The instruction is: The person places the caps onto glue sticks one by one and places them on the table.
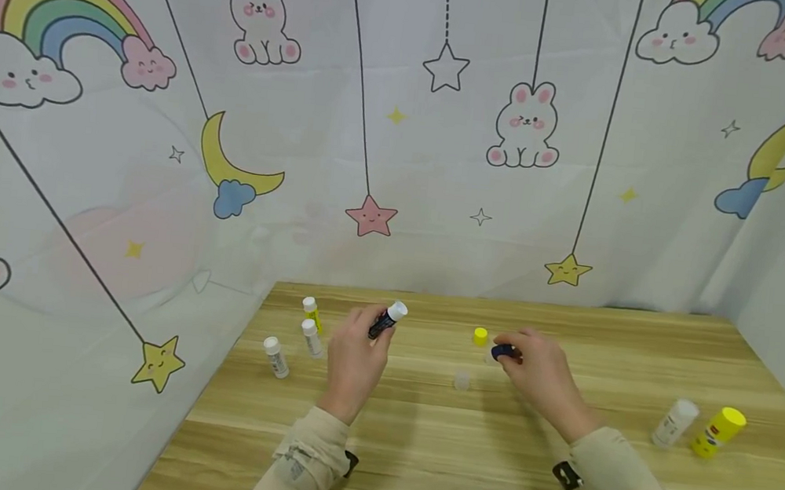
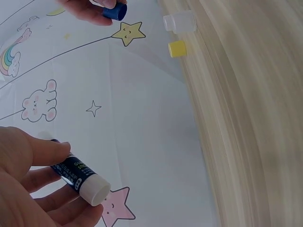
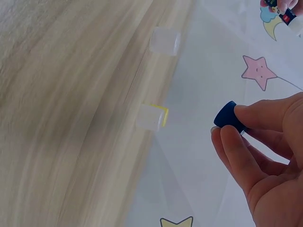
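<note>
My left hand (image 1: 358, 360) grips a glue stick (image 2: 75, 171) with a navy label and a white end, held tilted above the table. My right hand (image 1: 542, 374) pinches a dark blue cap (image 3: 229, 116) between thumb and fingers, apart from the glue stick. On the table near the right hand stand a yellow cap (image 1: 480, 335) and a translucent cap (image 1: 461, 379). A second translucent cap (image 3: 150, 117) is close to the yellow one, mostly hidden by the right hand in the head view.
At the left stand a yellow glue stick (image 1: 312, 313) and two white glue sticks (image 1: 312, 338). A white, capped-looking stick (image 1: 675, 424) and a yellow one (image 1: 718, 433) stand at the right. A patterned curtain (image 1: 441, 186) hangs behind the wooden table (image 1: 442, 471).
</note>
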The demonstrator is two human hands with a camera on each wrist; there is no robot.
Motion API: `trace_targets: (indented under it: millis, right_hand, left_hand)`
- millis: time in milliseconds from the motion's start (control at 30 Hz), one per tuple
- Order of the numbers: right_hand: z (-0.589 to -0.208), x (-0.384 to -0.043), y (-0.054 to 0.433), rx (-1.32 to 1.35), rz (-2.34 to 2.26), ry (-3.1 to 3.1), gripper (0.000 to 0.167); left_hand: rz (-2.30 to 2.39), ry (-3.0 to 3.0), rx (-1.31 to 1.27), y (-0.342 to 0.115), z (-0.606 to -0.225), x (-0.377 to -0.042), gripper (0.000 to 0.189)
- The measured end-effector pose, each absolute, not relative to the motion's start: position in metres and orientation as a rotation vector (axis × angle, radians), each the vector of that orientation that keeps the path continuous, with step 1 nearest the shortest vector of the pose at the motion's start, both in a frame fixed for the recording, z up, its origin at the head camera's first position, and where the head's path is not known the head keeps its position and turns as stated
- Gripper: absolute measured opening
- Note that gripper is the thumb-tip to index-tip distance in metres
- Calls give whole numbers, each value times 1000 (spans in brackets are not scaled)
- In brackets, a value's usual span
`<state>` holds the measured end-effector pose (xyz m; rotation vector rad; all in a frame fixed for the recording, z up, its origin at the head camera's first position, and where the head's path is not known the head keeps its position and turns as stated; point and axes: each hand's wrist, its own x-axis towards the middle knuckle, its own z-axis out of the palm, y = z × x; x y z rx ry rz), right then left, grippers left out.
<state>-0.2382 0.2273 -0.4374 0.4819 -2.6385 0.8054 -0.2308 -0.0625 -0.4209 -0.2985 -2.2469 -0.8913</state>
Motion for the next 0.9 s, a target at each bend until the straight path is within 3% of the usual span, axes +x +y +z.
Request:
trace_targets:
  millis: [900]
  right_hand:
    - [-430,-229,211,579,889,-2518,23]
  left_hand:
    - [-796,-2263,-398,-48,-422,-224,26]
